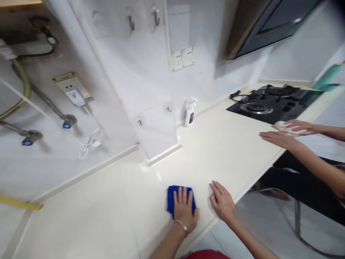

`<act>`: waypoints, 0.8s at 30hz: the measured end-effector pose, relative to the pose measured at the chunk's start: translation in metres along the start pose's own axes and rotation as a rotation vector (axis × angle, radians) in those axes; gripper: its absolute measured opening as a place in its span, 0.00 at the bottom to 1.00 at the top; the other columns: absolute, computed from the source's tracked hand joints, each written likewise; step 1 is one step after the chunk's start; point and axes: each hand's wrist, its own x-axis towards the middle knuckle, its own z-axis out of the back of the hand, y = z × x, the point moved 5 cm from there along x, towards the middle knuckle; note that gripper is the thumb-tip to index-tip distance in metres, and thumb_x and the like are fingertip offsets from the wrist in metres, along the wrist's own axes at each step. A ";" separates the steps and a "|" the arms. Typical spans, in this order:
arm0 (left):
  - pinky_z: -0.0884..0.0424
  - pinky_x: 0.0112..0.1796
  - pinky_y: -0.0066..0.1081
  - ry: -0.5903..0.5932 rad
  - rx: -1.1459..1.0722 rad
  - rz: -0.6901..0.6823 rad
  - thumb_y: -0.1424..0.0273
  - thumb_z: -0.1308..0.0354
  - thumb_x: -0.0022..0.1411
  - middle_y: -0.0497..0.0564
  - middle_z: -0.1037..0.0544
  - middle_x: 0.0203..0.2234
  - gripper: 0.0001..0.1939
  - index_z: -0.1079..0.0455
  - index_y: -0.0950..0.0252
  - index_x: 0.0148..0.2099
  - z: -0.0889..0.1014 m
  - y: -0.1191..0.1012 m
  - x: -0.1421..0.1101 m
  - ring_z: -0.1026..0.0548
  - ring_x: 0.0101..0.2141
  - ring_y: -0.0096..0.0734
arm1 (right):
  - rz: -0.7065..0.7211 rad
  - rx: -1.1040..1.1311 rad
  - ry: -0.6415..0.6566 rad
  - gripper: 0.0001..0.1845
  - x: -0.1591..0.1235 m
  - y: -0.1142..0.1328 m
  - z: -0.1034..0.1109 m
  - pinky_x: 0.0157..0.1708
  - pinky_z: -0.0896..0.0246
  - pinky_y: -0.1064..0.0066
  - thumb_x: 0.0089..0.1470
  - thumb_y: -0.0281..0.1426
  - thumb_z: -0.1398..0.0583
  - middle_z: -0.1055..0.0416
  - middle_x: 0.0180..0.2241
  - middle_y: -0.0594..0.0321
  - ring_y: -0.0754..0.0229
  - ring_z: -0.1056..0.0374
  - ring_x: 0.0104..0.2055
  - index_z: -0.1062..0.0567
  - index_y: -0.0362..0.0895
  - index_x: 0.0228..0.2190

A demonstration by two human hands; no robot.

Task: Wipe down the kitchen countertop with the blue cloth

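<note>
Watching from my remote seat through the head camera, I'm seeing the wearer's left hand point(184, 212) pressing down on a blue microfibre cloth point(170, 200). Its fingers point(182, 197) are lying flat and slightly spread on top of the cloth, not curling around it, and the cloth is showing past them on the left side. A silver bracelet point(181, 225) is circling the wrist behind those fingers.

The right hand point(222, 202) is resting palm-down on the cream countertop point(121, 216), just beside the cloth. Its fingers point(215, 190) are spreading moderately wide and are holding nothing.

Well ahead of the left fingertips, a white spray bottle point(190, 113) is standing upright near the wall, below a double wall socket point(182, 58). Far beyond the right fingertips, a black gas hob point(258, 104) is sitting in the counter. Beside it, one of a co-worker's hands point(277, 138) is lying flat on the counter, while the other hand point(299, 126) is resting on a pale cloth point(280, 126).
</note>
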 end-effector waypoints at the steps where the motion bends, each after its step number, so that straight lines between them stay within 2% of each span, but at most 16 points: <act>1: 0.58 0.66 0.64 0.026 -0.034 -0.045 0.58 0.50 0.65 0.60 0.61 0.71 0.41 0.66 0.59 0.72 -0.002 -0.017 0.002 0.62 0.70 0.56 | 0.013 0.005 0.002 0.26 -0.002 -0.002 -0.001 0.61 0.43 0.51 0.61 0.32 0.51 0.37 0.60 0.50 0.48 0.42 0.63 0.36 0.42 0.59; 3: 0.57 0.66 0.63 0.035 -0.087 -0.105 0.55 0.51 0.65 0.58 0.63 0.71 0.41 0.68 0.59 0.72 0.001 -0.036 0.001 0.63 0.70 0.54 | 0.046 0.002 -0.001 0.27 -0.005 -0.006 -0.004 0.61 0.43 0.50 0.61 0.32 0.51 0.37 0.61 0.49 0.47 0.42 0.63 0.37 0.41 0.61; 5: 0.56 0.67 0.59 0.023 -0.120 -0.148 0.53 0.53 0.66 0.53 0.63 0.72 0.40 0.68 0.55 0.72 0.008 -0.037 -0.013 0.63 0.70 0.49 | 0.078 -0.009 -0.005 0.28 -0.008 -0.009 -0.006 0.60 0.42 0.49 0.61 0.33 0.50 0.38 0.61 0.49 0.46 0.41 0.63 0.39 0.42 0.62; 7: 0.54 0.67 0.56 0.005 -0.127 -0.139 0.52 0.53 0.66 0.47 0.62 0.72 0.38 0.66 0.50 0.72 0.014 -0.023 -0.039 0.61 0.70 0.45 | 0.109 -0.024 0.000 0.29 -0.009 -0.010 -0.006 0.60 0.41 0.49 0.61 0.33 0.50 0.39 0.62 0.49 0.45 0.41 0.62 0.40 0.42 0.62; 10: 0.51 0.67 0.55 -0.042 -0.065 0.013 0.55 0.48 0.64 0.44 0.60 0.72 0.40 0.64 0.48 0.71 0.018 0.015 -0.094 0.58 0.70 0.44 | 0.143 -0.035 0.008 0.28 -0.009 -0.008 -0.004 0.60 0.41 0.49 0.61 0.32 0.50 0.39 0.62 0.48 0.44 0.41 0.62 0.40 0.41 0.62; 12: 0.49 0.66 0.55 -0.087 0.019 0.155 0.59 0.46 0.63 0.45 0.57 0.72 0.40 0.62 0.49 0.71 0.020 0.042 -0.138 0.56 0.70 0.46 | 0.139 -0.039 -0.001 0.28 -0.009 -0.007 -0.001 0.60 0.41 0.49 0.61 0.32 0.49 0.38 0.61 0.48 0.44 0.41 0.62 0.38 0.40 0.61; 15: 0.47 0.66 0.54 -0.148 0.148 0.397 0.64 0.50 0.64 0.46 0.51 0.71 0.35 0.56 0.50 0.71 0.029 0.084 -0.213 0.54 0.69 0.44 | 0.121 -0.039 -0.003 0.27 -0.009 -0.007 0.000 0.60 0.41 0.49 0.60 0.32 0.48 0.38 0.61 0.47 0.43 0.41 0.62 0.36 0.40 0.60; 18: 0.46 0.65 0.54 -0.222 0.242 0.740 0.62 0.56 0.67 0.50 0.43 0.68 0.28 0.45 0.54 0.68 0.049 0.131 -0.295 0.50 0.69 0.45 | 0.103 -0.039 0.007 0.27 -0.010 -0.007 0.000 0.59 0.40 0.49 0.59 0.32 0.48 0.38 0.61 0.48 0.43 0.41 0.62 0.34 0.40 0.59; 20: 0.47 0.64 0.56 -0.322 0.291 1.038 0.59 0.60 0.68 0.57 0.41 0.67 0.30 0.42 0.63 0.67 0.068 0.163 -0.347 0.48 0.68 0.50 | 0.089 -0.047 -0.002 0.26 -0.010 -0.006 0.001 0.59 0.40 0.49 0.59 0.31 0.48 0.37 0.61 0.48 0.43 0.40 0.61 0.33 0.40 0.58; 22: 0.48 0.64 0.57 -0.393 0.300 1.296 0.56 0.62 0.67 0.61 0.42 0.67 0.33 0.44 0.67 0.68 0.086 0.191 -0.385 0.47 0.67 0.54 | 0.086 -0.057 -0.009 0.25 -0.010 -0.004 0.002 0.58 0.41 0.50 0.59 0.31 0.47 0.37 0.60 0.48 0.43 0.40 0.61 0.33 0.39 0.57; 24: 0.50 0.64 0.57 -0.425 0.273 1.444 0.53 0.63 0.66 0.61 0.43 0.68 0.35 0.46 0.66 0.69 0.100 0.213 -0.400 0.48 0.67 0.54 | 0.082 -0.065 -0.013 0.25 -0.010 -0.002 0.003 0.59 0.41 0.50 0.59 0.31 0.47 0.36 0.60 0.47 0.43 0.40 0.61 0.32 0.38 0.57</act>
